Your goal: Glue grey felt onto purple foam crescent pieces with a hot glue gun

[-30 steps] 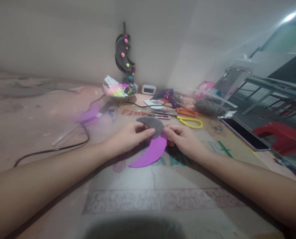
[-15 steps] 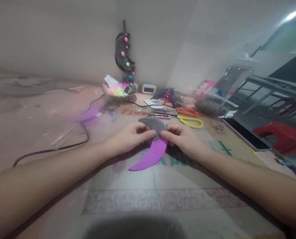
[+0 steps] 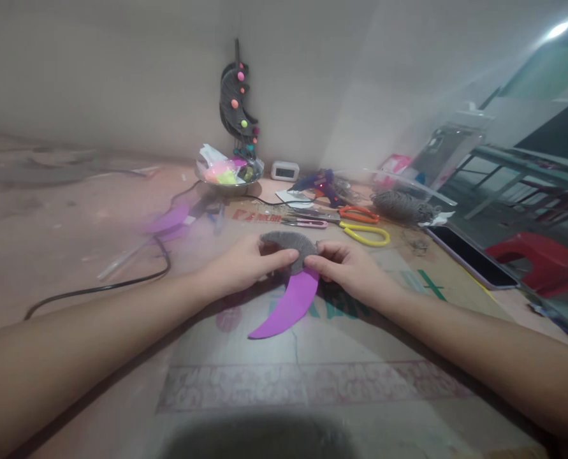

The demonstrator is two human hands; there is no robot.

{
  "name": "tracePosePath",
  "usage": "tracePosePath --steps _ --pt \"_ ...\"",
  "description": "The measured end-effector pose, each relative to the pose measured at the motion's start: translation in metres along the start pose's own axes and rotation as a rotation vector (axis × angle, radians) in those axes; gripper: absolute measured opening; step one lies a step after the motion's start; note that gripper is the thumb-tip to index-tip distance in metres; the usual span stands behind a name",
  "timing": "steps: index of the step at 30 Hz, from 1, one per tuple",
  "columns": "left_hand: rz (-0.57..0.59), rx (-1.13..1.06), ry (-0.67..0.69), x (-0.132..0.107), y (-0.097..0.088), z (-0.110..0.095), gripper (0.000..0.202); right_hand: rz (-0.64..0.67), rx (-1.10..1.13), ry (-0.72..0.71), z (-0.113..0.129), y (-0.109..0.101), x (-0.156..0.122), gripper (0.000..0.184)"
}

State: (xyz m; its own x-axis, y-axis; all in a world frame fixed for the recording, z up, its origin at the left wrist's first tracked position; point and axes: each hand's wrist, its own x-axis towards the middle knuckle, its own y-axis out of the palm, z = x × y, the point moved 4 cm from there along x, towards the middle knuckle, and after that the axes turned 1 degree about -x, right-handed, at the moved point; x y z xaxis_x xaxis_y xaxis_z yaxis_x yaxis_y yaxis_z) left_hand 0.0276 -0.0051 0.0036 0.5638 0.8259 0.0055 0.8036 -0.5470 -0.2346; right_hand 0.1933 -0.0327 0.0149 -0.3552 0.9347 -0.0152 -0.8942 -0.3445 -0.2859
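Observation:
Between both hands is a purple foam crescent [image 3: 289, 307], its upper part wrapped in grey yarn [image 3: 297, 246]. My left hand [image 3: 251, 260] is closed on the left of the wrapped part, thumb on top. On its right edge, my right hand [image 3: 345, 262] pinches the crescent where grey meets purple. The bare purple tip points down and to the left. Beyond the hands lie thread snips [image 3: 307, 224], scissors with yellow and orange handles [image 3: 364, 233], and a bundle of grey yarn [image 3: 403, 206].
Cardboard [image 3: 245, 382] covers the table under my hands. A bowl [image 3: 229, 182] of colourful bits, a small white clock [image 3: 284, 171] and a glue gun [image 3: 319, 185] stand at the back. A black cord [image 3: 106, 285] runs left; a phone [image 3: 472, 255] lies right. A decorated grey crescent [image 3: 238, 102] hangs on the wall.
The crescent has turned slightly and shifted a little down toward me, its purple tip now lower. Both hands keep hold of it, nearly in the same place.

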Motion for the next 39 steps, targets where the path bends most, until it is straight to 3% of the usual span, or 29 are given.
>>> tracePosePath --steps 5,11,21,29,39 --pt "-0.006 -0.005 0.027 0.0016 0.0003 0.0017 0.039 -0.067 0.010 -0.011 0.0020 -0.0036 0.0000 0.030" --pt "0.020 0.085 0.044 0.0006 0.0045 -0.0008 0.035 -0.142 -0.016 0.019 -0.0018 -0.0075 -0.0003 0.031" --pt "0.031 0.193 0.150 -0.0017 0.0032 -0.0048 0.032 -0.080 0.041 -0.021 -0.0015 -0.0065 0.0015 0.031" --pt "0.044 0.000 0.104 0.0005 0.0036 0.0002 0.039 -0.125 0.043 -0.022 -0.0032 -0.0087 0.0013 0.033" --pt "0.003 0.037 0.007 -0.0032 0.0041 -0.0038 0.030 -0.095 0.051 0.001 -0.0020 -0.0050 0.0008 0.031"
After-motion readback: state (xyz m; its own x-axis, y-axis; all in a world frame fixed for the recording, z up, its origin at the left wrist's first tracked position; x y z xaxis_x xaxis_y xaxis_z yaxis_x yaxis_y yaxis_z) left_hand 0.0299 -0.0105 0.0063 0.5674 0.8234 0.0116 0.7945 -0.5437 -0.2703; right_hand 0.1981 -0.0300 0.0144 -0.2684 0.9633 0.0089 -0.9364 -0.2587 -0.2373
